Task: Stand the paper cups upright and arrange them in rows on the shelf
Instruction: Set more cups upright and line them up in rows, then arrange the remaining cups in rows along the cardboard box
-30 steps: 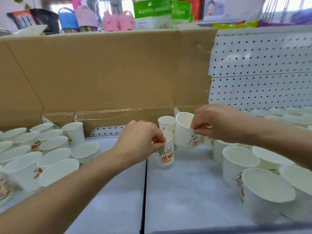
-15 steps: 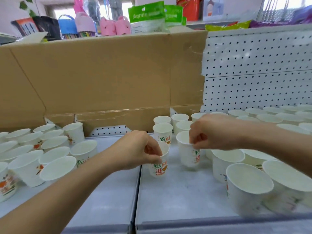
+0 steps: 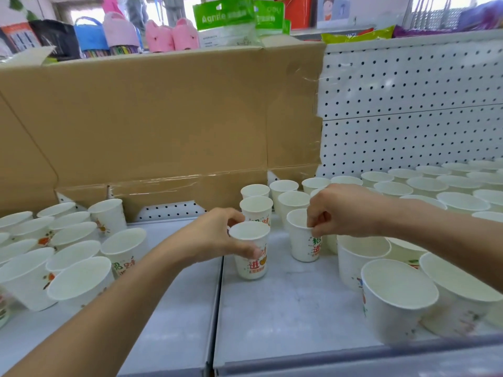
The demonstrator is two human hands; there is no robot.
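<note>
Fingers on two upright paper cups

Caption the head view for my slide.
On the shelf, left hand grips one paper cup; right hand pinches a second cup by the rim.

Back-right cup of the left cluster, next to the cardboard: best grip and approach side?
Likely the upper wall just under the rim of the cup, fingers coming from its right: it stands upright, mouth up, with bare shelf on that side and cups crowding its left.

On the shelf, cardboard backs the left cup group, pegboard the right cup group.
</note>
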